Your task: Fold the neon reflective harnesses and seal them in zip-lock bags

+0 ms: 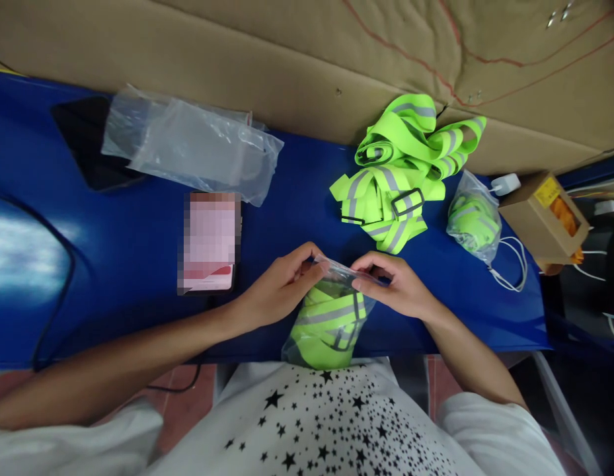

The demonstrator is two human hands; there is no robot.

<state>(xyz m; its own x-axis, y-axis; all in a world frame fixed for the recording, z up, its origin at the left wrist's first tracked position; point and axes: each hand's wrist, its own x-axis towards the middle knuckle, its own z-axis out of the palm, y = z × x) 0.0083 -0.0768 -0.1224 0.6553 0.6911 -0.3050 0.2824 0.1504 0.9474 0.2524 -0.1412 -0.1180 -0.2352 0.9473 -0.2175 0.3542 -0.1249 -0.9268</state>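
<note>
Between my hands is a clear plastic bag (293,345) with a folded neon-yellow reflective strap (331,312) inside, grey stripes and black buckles showing through. My left hand (291,281) pinches the left part of the bag's top edge between thumb and fingers. At the right part of that edge, my right hand (393,284) pinches the plastic as well. The bag hangs at the table's front edge, close to the white shirt. Beyond my hands lies a heap of loose neon straps (386,192) with grey stripes and black buckles.
Flat clear bags (202,149) lie at the back left, partly over a dark flat object (86,139). A phone (210,241) rests nearer. To the right are a filled bag (474,221), a white cable (519,264) and a cardboard box (542,215). Large cartons (287,66) line the back.
</note>
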